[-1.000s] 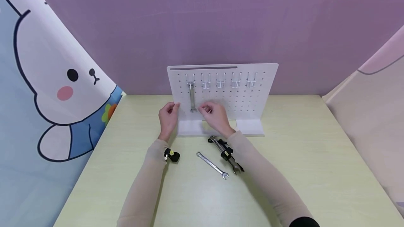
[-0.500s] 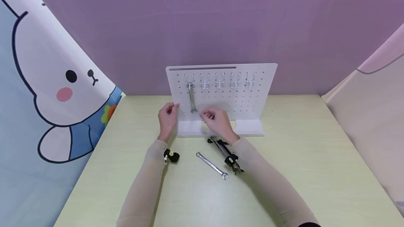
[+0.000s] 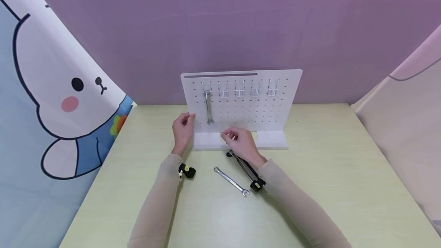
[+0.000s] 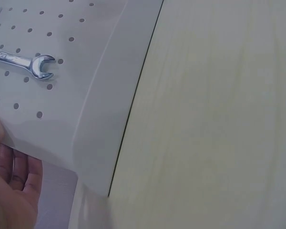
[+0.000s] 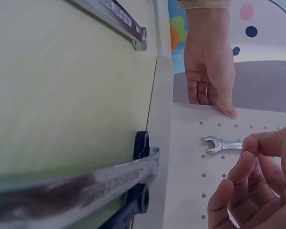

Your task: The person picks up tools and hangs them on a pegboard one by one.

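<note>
Steadying the white pegboard (image 3: 241,110) seems to be the left hand's (image 3: 183,129) job: thumb in front, fingers tucked behind, clamped on the left edge. Next along, the hung combination wrench (image 3: 208,108) dangles from the leftmost hook (image 3: 210,86), jaw end down, nobody touching it. Below that, the loose combination wrench (image 3: 230,181) lies slanted on the table (image 3: 327,156). Then there's the right hand (image 3: 241,141) near the board's base, fingers loosely curled, tips close together, nothing in them that I can see. Just under it sits a chrome wrench (image 5: 100,186) with some dark tool (image 5: 142,143) beside it, can't tell what. Further right, bare hooks (image 3: 256,93). My read: hanging the first wrench is basically done, so the next move calls for grabbing another and lining it up with a free hook.
</note>
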The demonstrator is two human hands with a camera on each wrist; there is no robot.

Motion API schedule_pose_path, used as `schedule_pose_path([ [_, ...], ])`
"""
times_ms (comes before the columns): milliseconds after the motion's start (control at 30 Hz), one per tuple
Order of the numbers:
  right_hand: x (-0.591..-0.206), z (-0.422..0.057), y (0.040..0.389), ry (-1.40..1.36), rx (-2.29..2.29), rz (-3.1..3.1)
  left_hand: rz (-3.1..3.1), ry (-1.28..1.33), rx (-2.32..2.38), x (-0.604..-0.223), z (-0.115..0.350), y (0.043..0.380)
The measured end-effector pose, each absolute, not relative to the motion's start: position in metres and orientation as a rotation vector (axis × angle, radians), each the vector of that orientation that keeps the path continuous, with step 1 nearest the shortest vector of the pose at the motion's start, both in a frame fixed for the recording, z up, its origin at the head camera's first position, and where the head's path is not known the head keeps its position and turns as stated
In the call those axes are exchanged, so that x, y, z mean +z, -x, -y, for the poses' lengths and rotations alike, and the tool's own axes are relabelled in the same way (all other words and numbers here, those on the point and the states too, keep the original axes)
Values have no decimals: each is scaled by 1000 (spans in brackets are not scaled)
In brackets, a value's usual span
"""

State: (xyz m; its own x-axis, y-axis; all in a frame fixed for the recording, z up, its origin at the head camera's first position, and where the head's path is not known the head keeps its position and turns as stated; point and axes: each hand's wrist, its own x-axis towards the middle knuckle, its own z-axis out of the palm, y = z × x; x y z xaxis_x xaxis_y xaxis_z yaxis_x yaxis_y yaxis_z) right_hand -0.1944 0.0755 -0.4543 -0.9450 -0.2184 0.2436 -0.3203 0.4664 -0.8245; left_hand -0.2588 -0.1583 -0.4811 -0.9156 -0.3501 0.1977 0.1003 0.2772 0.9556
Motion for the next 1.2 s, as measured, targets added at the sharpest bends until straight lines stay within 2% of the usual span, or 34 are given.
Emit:
schedule_pose_path([
  [767, -465, -104, 162, -371, 1402, 2836, 2185, -209, -1684, -479, 159, 258],
  [1200, -472, -121, 146, -463, 1375, 2892, 2197, -205, -1685, -480, 160, 258],
])
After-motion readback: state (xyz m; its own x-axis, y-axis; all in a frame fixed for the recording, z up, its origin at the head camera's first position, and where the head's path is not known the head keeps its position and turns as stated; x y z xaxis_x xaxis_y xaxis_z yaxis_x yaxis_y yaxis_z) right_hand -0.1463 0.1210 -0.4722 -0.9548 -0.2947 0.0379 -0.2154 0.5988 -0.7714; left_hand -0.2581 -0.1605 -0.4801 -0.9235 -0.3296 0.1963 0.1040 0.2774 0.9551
